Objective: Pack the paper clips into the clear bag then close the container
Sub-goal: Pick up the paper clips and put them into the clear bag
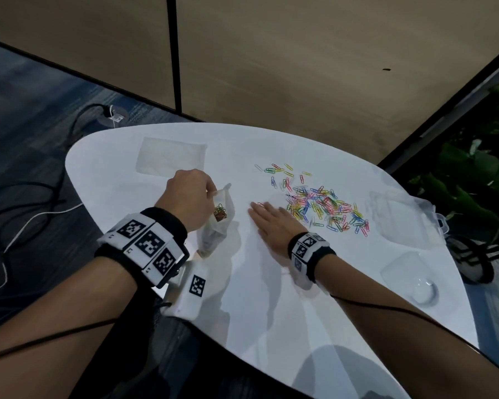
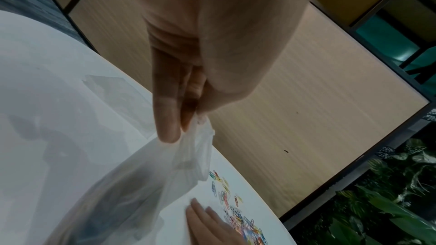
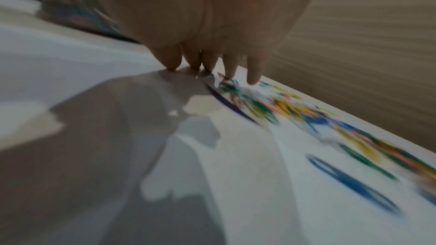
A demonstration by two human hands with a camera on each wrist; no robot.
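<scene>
A spread of coloured paper clips (image 1: pixel 323 204) lies on the white table (image 1: pixel 271 298), right of centre. My left hand (image 1: pixel 189 194) pinches the top edge of a clear bag (image 1: pixel 218 223) and holds it up off the table; a few clips (image 1: pixel 221 213) sit inside. In the left wrist view the fingers (image 2: pixel 167 115) grip the bag's rim (image 2: pixel 200 137). My right hand (image 1: pixel 268 223) lies flat on the table, straight fingers at the left edge of the pile. The right wrist view is blurred; its fingertips (image 3: pixel 210 62) touch the table beside clips (image 3: pixel 283 107).
A second flat clear bag (image 1: pixel 172 158) lies at the table's far left. A clear plastic container (image 1: pixel 404 220) and its clear lid (image 1: pixel 412 277) sit at the right edge. Cables run over the floor at left; plants stand at right.
</scene>
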